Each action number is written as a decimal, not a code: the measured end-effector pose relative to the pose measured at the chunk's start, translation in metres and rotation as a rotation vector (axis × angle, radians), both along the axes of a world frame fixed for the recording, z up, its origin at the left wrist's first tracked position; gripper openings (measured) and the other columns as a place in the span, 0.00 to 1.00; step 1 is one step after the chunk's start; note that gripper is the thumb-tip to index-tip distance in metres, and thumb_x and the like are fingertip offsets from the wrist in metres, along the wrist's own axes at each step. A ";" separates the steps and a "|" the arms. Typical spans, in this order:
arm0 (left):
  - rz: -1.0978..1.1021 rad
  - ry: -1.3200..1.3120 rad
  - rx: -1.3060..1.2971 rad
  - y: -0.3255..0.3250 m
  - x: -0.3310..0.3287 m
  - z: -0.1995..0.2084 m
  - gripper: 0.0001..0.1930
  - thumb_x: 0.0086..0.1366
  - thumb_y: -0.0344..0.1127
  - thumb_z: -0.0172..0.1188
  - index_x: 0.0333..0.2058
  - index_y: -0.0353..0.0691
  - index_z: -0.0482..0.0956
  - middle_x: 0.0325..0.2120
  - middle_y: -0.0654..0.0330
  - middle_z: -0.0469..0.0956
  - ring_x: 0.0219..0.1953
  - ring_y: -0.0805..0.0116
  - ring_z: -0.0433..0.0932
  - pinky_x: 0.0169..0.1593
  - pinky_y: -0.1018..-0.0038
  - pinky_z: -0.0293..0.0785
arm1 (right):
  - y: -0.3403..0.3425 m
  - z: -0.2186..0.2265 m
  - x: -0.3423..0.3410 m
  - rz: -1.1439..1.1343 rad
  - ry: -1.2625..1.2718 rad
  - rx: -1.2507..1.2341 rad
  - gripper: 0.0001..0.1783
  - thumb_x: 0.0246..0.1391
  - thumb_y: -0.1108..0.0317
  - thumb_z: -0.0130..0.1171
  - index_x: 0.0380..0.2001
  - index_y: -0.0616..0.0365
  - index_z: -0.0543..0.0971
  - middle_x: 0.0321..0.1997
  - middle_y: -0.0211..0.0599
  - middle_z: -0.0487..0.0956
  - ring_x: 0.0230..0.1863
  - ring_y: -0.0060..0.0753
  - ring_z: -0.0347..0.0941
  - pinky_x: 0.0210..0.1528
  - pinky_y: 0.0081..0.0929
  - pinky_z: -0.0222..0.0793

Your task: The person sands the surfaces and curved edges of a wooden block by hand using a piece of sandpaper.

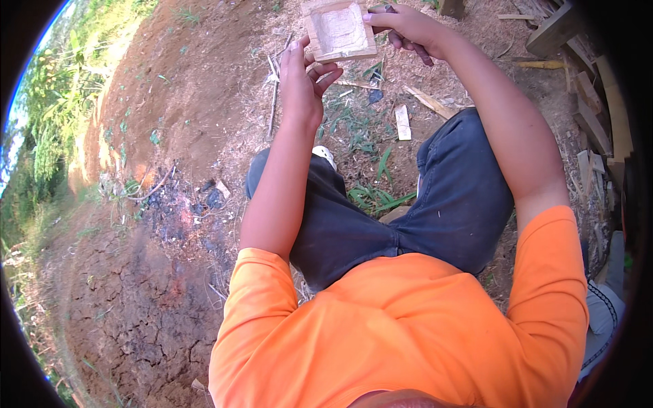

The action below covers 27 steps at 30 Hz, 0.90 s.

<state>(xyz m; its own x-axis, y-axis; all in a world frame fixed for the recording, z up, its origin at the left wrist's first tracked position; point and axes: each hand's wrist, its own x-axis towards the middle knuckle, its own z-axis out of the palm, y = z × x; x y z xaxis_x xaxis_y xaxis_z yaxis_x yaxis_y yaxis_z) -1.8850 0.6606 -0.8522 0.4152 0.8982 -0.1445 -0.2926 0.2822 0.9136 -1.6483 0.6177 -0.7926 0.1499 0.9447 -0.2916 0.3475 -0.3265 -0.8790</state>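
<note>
Far ahead of me, at the top of the view, I hold up a pale square wooden block point(340, 30) with a shallow, rough-carved hollow and a raised rim. My left hand point(304, 85) supports its lower left corner; some fingers curl loosely below the edge. At the right rim, the thumb of my right hand point(411, 30) touches the wood. A dark, slender brown thing point(424, 56) sticks out from the fingers of that hand; its kind I cannot make out.
Wood offcuts point(403, 122) and shavings lie on the dirt beyond my knees. Planks point(592, 115) are piled along the right. Charred remains with a reddish glow point(183, 211) lie to the left, near a thin stick point(273, 95). A dirt slope and plants rise at far left.
</note>
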 end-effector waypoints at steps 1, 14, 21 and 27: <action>-0.001 0.008 0.020 0.000 0.000 0.001 0.27 0.78 0.51 0.44 0.63 0.36 0.65 0.47 0.53 0.69 0.50 0.58 0.75 0.54 0.58 0.82 | -0.001 0.000 0.001 -0.016 0.030 0.020 0.29 0.59 0.45 0.59 0.49 0.62 0.80 0.28 0.35 0.75 0.13 0.23 0.65 0.03 0.24 0.56; 0.012 0.019 0.148 -0.004 0.000 0.008 0.24 0.76 0.49 0.48 0.59 0.36 0.64 0.55 0.49 0.69 0.58 0.55 0.73 0.59 0.53 0.75 | -0.003 0.009 -0.006 -0.044 0.088 -0.024 0.33 0.65 0.40 0.49 0.48 0.63 0.80 0.25 0.37 0.76 0.09 0.20 0.59 0.03 0.24 0.58; 0.003 0.050 0.146 -0.008 0.001 0.008 0.28 0.75 0.51 0.51 0.63 0.35 0.62 0.56 0.48 0.69 0.57 0.56 0.73 0.59 0.54 0.75 | 0.000 0.003 0.001 -0.093 0.153 -0.060 0.36 0.67 0.37 0.44 0.41 0.64 0.80 0.23 0.39 0.77 0.08 0.23 0.60 0.02 0.25 0.59; -0.075 0.146 0.447 -0.009 0.002 -0.001 0.34 0.70 0.45 0.63 0.65 0.30 0.61 0.50 0.53 0.72 0.55 0.62 0.75 0.59 0.59 0.75 | 0.004 -0.011 0.019 -0.121 0.232 -0.066 0.40 0.67 0.32 0.40 0.41 0.64 0.80 0.21 0.37 0.74 0.09 0.24 0.63 0.03 0.25 0.58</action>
